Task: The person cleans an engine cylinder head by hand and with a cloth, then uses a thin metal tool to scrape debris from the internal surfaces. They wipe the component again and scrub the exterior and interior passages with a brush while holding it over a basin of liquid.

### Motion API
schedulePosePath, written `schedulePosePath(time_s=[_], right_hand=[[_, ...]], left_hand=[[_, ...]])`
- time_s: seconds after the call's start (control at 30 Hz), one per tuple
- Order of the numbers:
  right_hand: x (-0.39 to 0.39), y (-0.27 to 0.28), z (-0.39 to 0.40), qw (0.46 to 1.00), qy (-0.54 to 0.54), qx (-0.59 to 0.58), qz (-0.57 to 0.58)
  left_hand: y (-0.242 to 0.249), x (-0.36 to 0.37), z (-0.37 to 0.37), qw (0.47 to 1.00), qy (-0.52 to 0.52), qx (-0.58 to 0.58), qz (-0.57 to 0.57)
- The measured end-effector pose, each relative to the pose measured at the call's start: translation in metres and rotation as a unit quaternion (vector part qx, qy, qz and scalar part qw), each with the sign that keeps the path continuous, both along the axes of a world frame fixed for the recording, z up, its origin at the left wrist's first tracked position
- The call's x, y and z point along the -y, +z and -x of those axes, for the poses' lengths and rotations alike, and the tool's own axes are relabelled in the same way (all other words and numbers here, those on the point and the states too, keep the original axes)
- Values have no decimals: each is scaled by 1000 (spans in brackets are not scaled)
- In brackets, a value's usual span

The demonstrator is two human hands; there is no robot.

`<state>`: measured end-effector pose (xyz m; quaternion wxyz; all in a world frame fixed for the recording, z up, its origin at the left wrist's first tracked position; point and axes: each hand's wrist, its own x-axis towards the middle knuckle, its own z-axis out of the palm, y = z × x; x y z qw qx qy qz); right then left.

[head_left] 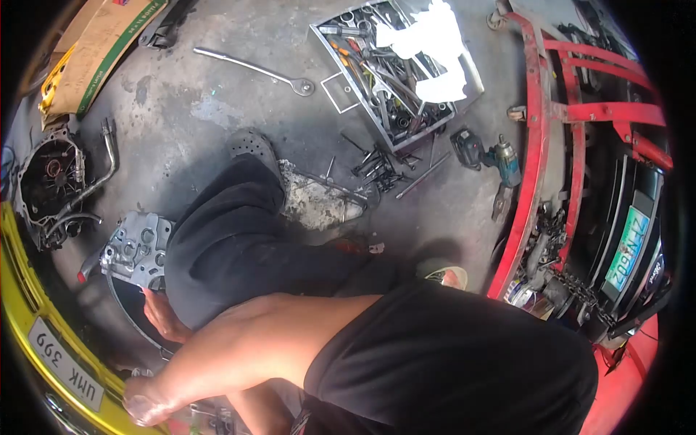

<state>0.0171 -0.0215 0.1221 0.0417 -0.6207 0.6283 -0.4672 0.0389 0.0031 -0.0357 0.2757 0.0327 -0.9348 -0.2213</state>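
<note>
My left hand is partly hidden behind my bent knee, its fingers closed at the lower edge of a silvery cast-metal valve body. A dark round pan shows beneath that part. My right arm reaches across to the lower left, where my right hand is closed beside the yellow bumper. Whatever it grips is hidden. A small clear object lies just above it.
An open transmission housing stands at left. A long ratchet, a tool drawer, loose bolts, a dirty metal cover and a cordless impact wrench lie on the floor. A red steel frame borders the right.
</note>
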Motion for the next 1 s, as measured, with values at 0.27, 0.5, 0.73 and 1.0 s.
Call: schedulePosePath(time_s=[0.27,0.5,0.73,1.0], right_hand=[[-16,23,26,999,-25,-38,15],[-34,18,38,998,-52,-25,-3],[-51,22,36,992,-71,-95,-36],[-48,24,24,997,-43,-58,-32]], left_hand=[[13,1,8,998,3,14,55],[15,4,13,997,9,22,68],[19,3,12,997,18,15,73],[21,-8,12,996,33,13,87]])
